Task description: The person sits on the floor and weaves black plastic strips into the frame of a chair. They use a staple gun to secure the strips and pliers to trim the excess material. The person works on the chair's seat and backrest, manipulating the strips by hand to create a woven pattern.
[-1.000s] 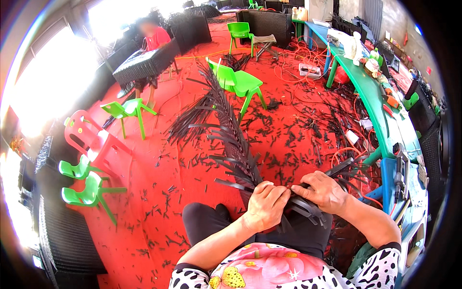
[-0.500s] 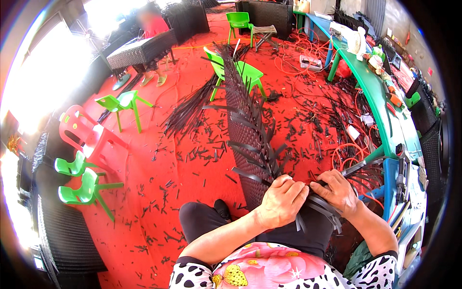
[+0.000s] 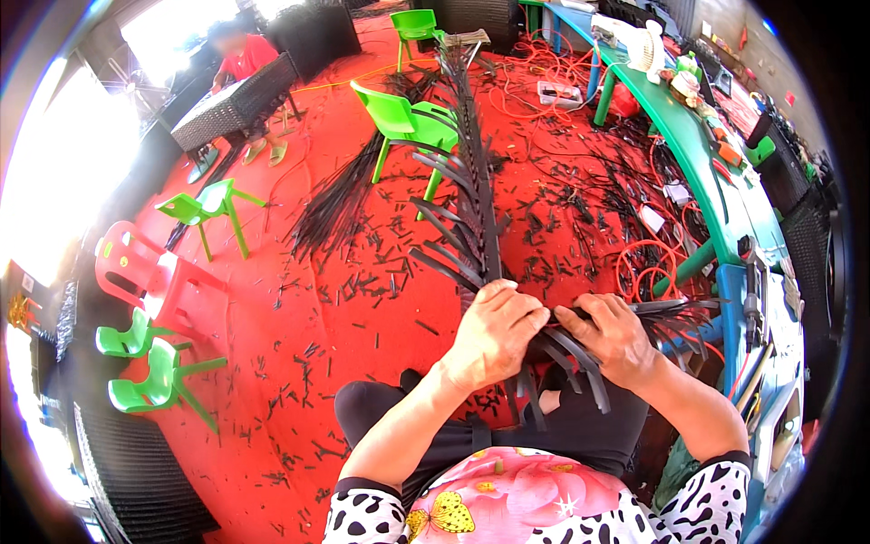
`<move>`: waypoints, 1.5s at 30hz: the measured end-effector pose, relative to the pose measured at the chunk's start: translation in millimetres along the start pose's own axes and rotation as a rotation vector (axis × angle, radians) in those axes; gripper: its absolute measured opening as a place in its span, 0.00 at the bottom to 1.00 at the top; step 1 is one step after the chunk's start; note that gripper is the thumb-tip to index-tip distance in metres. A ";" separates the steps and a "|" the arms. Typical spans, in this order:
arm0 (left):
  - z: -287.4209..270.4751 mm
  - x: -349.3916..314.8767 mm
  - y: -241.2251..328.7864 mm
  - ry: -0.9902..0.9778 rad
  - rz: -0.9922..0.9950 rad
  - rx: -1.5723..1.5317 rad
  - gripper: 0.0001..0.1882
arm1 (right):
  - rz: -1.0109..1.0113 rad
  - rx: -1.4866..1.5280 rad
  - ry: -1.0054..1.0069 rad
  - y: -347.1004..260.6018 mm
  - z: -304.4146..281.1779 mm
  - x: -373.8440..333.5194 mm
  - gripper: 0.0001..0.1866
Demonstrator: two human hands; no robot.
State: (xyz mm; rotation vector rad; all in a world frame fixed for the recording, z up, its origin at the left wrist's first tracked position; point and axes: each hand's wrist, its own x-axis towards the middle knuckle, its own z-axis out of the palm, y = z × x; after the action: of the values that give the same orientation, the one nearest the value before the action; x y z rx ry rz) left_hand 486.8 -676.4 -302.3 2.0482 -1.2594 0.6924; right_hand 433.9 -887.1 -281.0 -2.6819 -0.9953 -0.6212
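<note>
A long, narrow woven piece (image 3: 488, 231) of dark plastic strips runs away from me above the red floor, with loose strip ends sticking out along its left side. My left hand (image 3: 494, 334) is closed on its near end. Just to the right, my right hand (image 3: 614, 343) has its fingers bent and pressed on the dark strips. Several flat strip ends (image 3: 580, 361) hang down between and below my hands, over my lap. More strips fan out to the right behind my right hand. My fingertips partly hide the weave.
Green chairs (image 3: 403, 118) and a pink chair (image 3: 163, 276) stand ahead and left. A cluttered green table (image 3: 671, 104) curves along the right. Red cables (image 3: 645, 270) and cut strips litter the red floor (image 3: 272, 363). Far left, a person in red sits by a dark woven frame (image 3: 231, 104).
The woven piece has turned so its broad face no longer shows, and its far end has swung right against the background. Both hands are slightly higher and further left in view, still gripping.
</note>
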 end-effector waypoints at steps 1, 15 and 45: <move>-1.1 -0.7 -2.1 -0.010 -0.017 0.006 0.13 | 0.024 0.001 -0.006 -1.8 0.8 1.5 0.21; -6.7 -8.6 -4.8 0.028 -0.095 0.002 0.09 | 0.031 0.001 0.155 -7.8 28.4 4.8 0.16; -9.3 -24.4 -11.1 -0.065 -0.206 0.056 0.12 | 1.906 -0.260 -0.257 372.9 -75.8 -320.2 0.50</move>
State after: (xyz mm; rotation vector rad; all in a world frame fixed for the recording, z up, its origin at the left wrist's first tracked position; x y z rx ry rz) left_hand 486.0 -651.6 -316.0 2.2238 -1.0548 0.5746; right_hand 438.2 -1374.5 -379.3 -2.4434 1.6572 0.0883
